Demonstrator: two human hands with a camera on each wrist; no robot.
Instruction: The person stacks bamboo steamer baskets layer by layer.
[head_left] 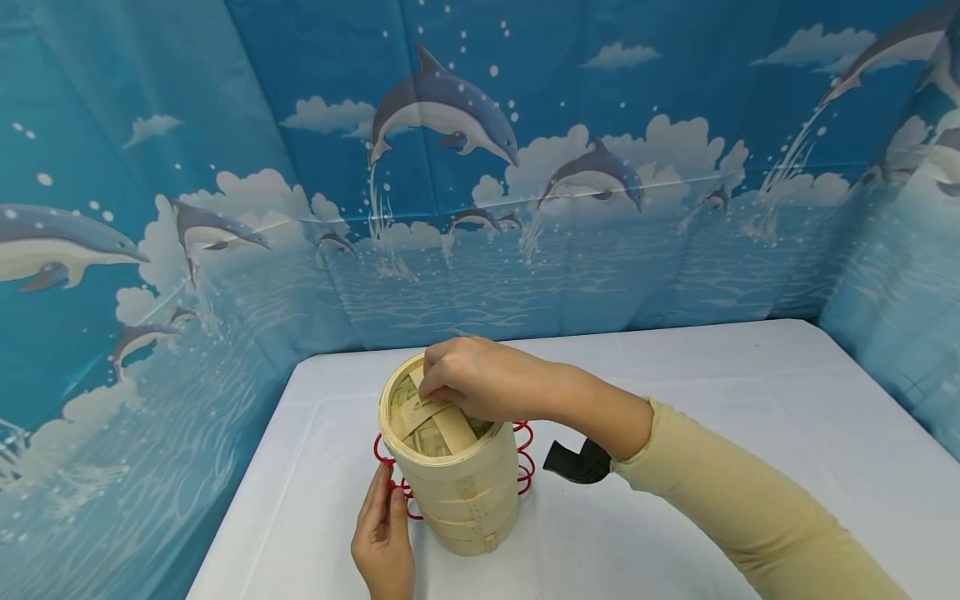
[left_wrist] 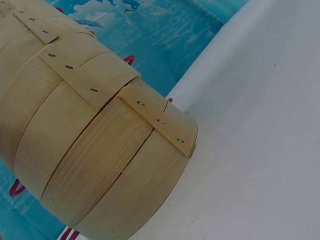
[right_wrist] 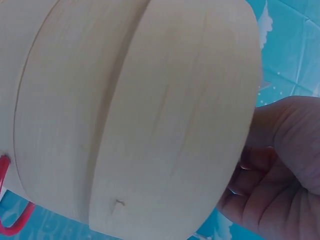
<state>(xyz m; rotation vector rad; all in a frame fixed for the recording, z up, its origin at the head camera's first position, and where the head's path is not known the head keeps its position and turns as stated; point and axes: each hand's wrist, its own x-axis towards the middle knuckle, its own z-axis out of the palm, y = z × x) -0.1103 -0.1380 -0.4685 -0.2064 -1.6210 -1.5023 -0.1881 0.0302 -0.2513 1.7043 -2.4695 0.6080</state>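
Observation:
A tall stack of round bamboo steamer tiers (head_left: 468,500) stands upright, red loop handles (head_left: 525,458) sticking out at its sides. On top is a woven bamboo lid (head_left: 395,396) with crossed strips. My right hand (head_left: 480,379) reaches over from the right and pinches a strip at the lid's middle with curled fingers. In the right wrist view its fingers (right_wrist: 265,200) show behind the pale rim. At the lower left, my left hand (head_left: 384,542) rests its straight fingers against the stack's side by a red loop. The left wrist view shows stapled tier seams (left_wrist: 150,120) but no hand.
The stack stands on a white-covered table (head_left: 675,400). Behind and to the sides hangs a blue curtain (head_left: 480,275) printed with dolphins and clouds. A black curved piece (head_left: 577,462) hangs below my right wrist, just right of the red loops.

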